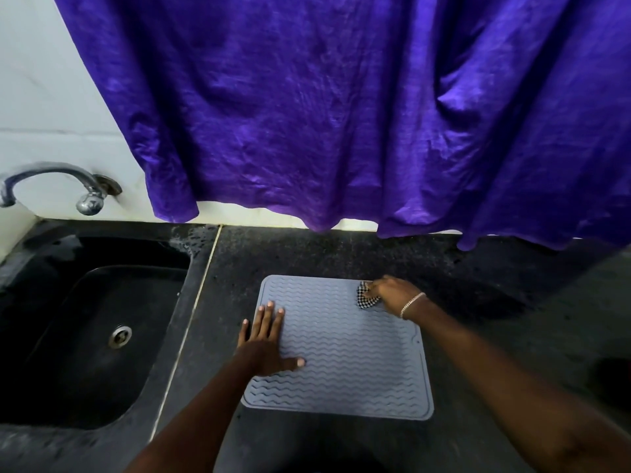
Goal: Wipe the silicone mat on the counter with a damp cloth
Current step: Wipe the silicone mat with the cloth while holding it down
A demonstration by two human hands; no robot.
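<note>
A square grey silicone mat (pixel 345 356) with a wavy ribbed surface lies flat on the black speckled counter (pixel 307 254). My left hand (pixel 264 346) rests flat on the mat's left edge, fingers spread, holding nothing. My right hand (pixel 392 293), with a bracelet on the wrist, is at the mat's far right corner, closed on a small black-and-white checked cloth (pixel 365 297) that is bunched up and pressed against the mat. Most of the cloth is hidden under the fingers.
A black sink (pixel 41 302) with a metal drain (pixel 120 336) is set into the counter on the left, under a chrome tap (pixel 51 182). A purple curtain (pixel 341 114) hangs over the white wall behind, its hem just above the counter's back edge.
</note>
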